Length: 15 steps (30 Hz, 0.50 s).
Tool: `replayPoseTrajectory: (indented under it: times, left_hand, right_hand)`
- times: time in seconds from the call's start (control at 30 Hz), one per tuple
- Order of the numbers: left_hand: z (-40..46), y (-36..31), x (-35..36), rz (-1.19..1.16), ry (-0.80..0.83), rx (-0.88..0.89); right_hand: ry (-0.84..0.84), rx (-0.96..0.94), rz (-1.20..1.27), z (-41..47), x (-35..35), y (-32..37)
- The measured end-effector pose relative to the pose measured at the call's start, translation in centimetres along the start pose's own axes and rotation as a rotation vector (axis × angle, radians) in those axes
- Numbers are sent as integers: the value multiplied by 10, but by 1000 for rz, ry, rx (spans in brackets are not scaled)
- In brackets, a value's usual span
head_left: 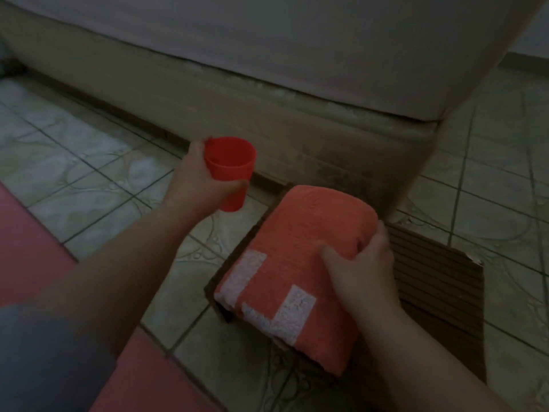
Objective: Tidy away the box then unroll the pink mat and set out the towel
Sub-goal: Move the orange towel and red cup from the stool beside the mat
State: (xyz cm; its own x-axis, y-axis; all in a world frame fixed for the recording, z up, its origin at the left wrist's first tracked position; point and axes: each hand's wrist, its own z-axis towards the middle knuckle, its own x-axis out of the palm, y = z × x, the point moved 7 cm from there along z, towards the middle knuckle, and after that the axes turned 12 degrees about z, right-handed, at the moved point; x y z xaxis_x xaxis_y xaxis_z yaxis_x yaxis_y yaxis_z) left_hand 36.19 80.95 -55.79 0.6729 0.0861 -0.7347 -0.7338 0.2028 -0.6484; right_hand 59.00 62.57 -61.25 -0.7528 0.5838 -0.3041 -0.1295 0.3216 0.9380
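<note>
A folded orange towel (pixel 300 263) with white blocks on it sits in the open top of a brown cardboard box (pixel 439 281) on the tiled floor. My right hand (pixel 361 270) grips the towel's right side, fingers curled over its top. My left hand (pixel 197 176) holds a red plastic cup (pixel 230 169) upright in the air, left of the box. The pink mat (pixel 26 248) lies flat along the lower left, partly under my grey-clad knee (pixel 44 352).
A bed with a beige base (pixel 267 114) and a pale mattress (pixel 297 40) fills the upper view, its corner just behind the box. Patterned floor tiles (pixel 74 162) spread left and right of it.
</note>
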Motion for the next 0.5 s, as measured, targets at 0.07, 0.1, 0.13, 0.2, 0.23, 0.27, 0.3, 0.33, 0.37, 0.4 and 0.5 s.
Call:
replayPoseTrajectory:
  times: [0.07,0.1,0.13,0.2,0.23,0.27,0.3,0.33,0.37,0.4,0.5]
  left_hand:
    - [16,23,-25,36,-46,-30]
    - [22,37,-36,47,-66,-50]
    - [27,51,-44,55,-82,-80]
    - [33,81,-54,69,-97,-146]
    - [35,96,-56,73,-96,-175]
    - [35,111,-56,77,-89,-202]
    - [35,125,-55,82,-78,-228]
    - [34,138,-54,91,-69,-252]
    - [32,150,-51,98,-59,-275]
    - [29,162,-49,100,-49,-296]
    - [22,192,-37,105,-28,-349]
  right_hand:
    - [80,-131,-329,-11,10,7]
    - [110,-197,-484,-14,15,9]
    - [139,-239,-580,-14,20,9]
    - [182,-228,-596,-13,30,7]
    - [187,-213,-570,-12,35,5]
    - [179,-214,-558,-11,41,5]
    - [163,-224,-561,-10,48,6]
    - [152,-234,-562,-9,55,8]
    - [147,-237,-558,-8,62,9]
    - [147,-235,-555,-7,68,10]
    - [138,-217,-569,-4,83,10]
